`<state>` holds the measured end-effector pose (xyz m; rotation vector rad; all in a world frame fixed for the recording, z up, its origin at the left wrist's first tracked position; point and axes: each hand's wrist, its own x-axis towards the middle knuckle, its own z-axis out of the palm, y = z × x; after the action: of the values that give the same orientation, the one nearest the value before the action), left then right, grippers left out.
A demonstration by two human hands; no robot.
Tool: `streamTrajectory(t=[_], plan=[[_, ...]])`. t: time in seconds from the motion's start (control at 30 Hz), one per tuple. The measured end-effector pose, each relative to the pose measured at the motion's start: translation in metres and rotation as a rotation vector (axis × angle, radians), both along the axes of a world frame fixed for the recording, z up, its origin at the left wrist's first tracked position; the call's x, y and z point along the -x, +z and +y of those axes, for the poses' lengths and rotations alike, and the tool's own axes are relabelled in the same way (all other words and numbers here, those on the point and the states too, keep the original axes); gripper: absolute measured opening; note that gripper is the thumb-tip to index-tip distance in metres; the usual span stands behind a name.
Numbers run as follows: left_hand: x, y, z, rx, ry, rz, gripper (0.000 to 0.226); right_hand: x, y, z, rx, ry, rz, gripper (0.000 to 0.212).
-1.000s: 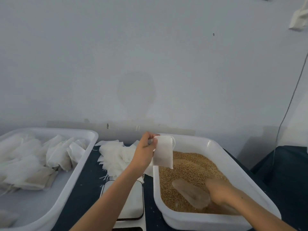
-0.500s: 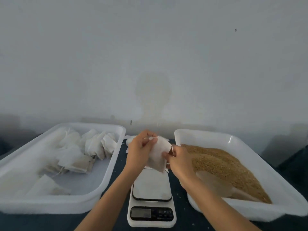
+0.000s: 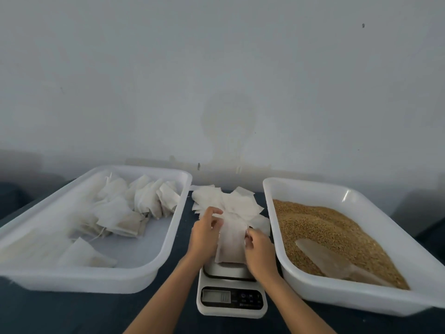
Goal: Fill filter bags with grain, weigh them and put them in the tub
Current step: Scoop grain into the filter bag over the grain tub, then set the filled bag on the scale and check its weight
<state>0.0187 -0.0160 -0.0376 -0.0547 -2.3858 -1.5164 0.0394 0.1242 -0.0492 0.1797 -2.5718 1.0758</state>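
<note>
Lowered since half a second ago, the filter bag (image 3: 230, 239) is now held just above the scale (image 3: 231, 295), pinched at its edges by the left hand (image 3: 206, 233) and right hand (image 3: 260, 250), fingers curled, forearms converging.

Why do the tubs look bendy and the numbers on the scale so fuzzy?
Head view: the wide lens curves the left tub and the grain tub outward near the edges; the light is dim and soft, so the scale display is too blurred to read; a small glare streak shines on the grain tub's far rim.
</note>
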Motion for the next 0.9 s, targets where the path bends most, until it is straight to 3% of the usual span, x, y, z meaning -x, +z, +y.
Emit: streamTrajectory(t=[0.23, 0.4, 0.63, 0.9], plan=[[-0.007, -0.018, -0.025, 0.002, 0.174, 0.158, 0.02, -0.002, 0.0, 0.009, 0.434, 0.069, -0.085, 0.037], [-0.026, -0.041, -0.028, -0.038, 0.179, 0.082, 0.022, 0.001, -0.014, 0.012, 0.502, 0.069, -0.078, 0.031], [-0.028, -0.037, -0.031, -0.117, 0.237, 0.131, 0.02, 0.003, -0.025, 0.019, 0.577, 0.071, -0.1, 0.02], [-0.029, -0.038, -0.032, -0.087, 0.21, 0.142, 0.019, 0.003, -0.028, 0.019, 0.577, 0.075, -0.118, 0.022]])
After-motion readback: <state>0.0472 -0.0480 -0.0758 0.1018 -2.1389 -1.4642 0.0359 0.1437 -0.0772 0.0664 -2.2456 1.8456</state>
